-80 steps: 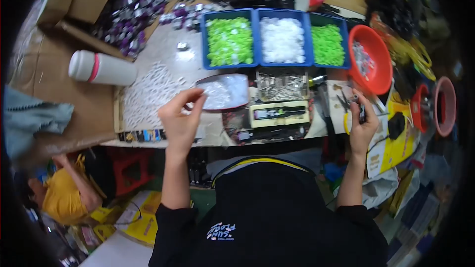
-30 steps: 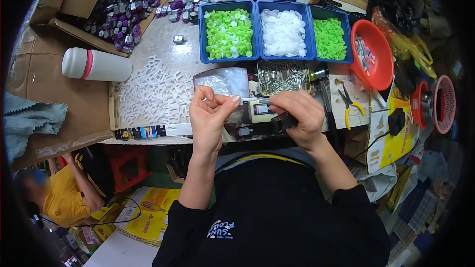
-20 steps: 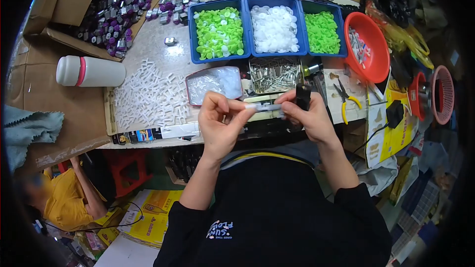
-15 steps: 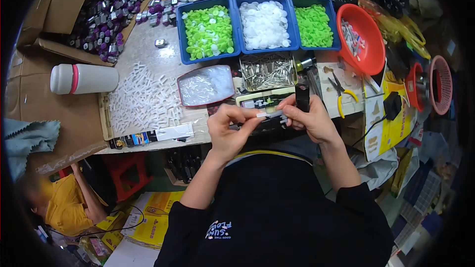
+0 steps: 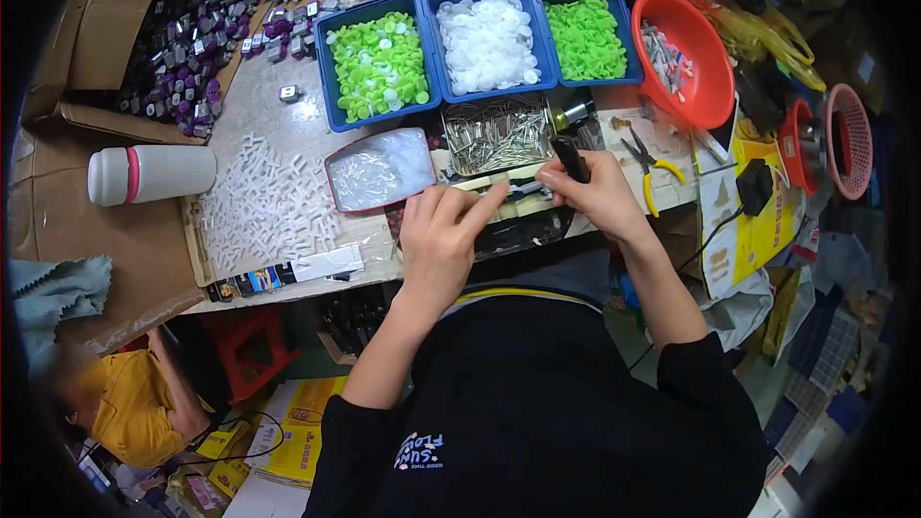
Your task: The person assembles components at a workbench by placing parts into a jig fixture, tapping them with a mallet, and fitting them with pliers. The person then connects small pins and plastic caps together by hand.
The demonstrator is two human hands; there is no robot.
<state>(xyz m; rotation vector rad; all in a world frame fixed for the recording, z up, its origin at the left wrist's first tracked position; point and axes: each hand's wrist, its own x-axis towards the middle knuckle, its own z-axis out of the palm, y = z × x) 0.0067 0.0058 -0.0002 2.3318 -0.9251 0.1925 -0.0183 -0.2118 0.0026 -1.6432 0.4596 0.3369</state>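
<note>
My left hand (image 5: pixel 443 235) is at the front of the bench, fingers bent and index fingertip down at a cream-edged black fixture (image 5: pixel 537 228). Whatever its fingertips pinch there is hidden. In my right hand (image 5: pixel 606 196) a black handle-shaped piece (image 5: pixel 570 157) sticks up between thumb and fingers. Under the fingertips of both hands lies a small grey-white part (image 5: pixel 526 188) on the fixture. Just behind is a metal tray of silver pins (image 5: pixel 499 139). To the left stands a red-rimmed tray of clear small pieces (image 5: pixel 379 173).
Blue bins hold green caps (image 5: pixel 379 67), white caps (image 5: pixel 487 43) and more green caps (image 5: pixel 585 38). White plastic pieces (image 5: pixel 269 201) lie left, near a white bottle (image 5: pixel 158 175). Right are a red bowl (image 5: pixel 705 86) and yellow-handled pliers (image 5: pixel 652 173). Another person (image 5: pixel 134 403) sits lower left.
Both hands have gone from holding the white-grey part up in front of the fixture to down on it. The black piece now tilts in my right hand. The camera view has shifted slightly.
</note>
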